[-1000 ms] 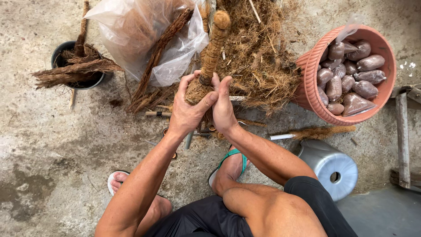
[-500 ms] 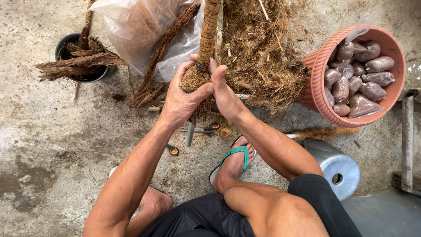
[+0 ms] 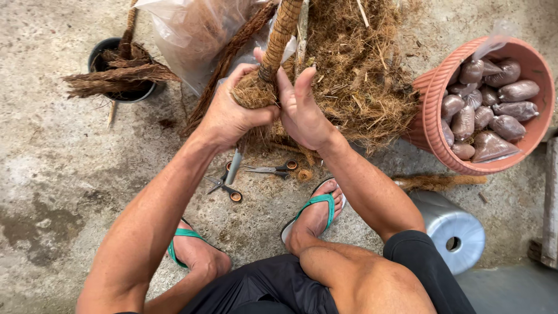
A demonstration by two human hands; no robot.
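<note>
A pole wrapped in brown coconut fibre (image 3: 281,34) rises toward the top edge of the head view. My left hand (image 3: 232,113) is closed around a thick wad of loose fibre at the pole's lower end. My right hand (image 3: 302,110) presses against the same wad from the right, fingers stretched upward along it. Behind both hands lies a big heap of loose coconut fibre (image 3: 360,81) on the concrete floor.
Two pairs of scissors (image 3: 273,170) (image 3: 224,189) lie on the floor below my hands. A terracotta-coloured basket (image 3: 433,125) with several filled dark bags stands right. A black pot of fibre bundles (image 3: 119,72), a clear plastic bag (image 3: 192,29), a metal can (image 3: 450,227).
The view has closed in and the pole's lower end now sits higher in frame. My left hand has closed tighter on the fibre wad; my right fingers have straightened upward.
</note>
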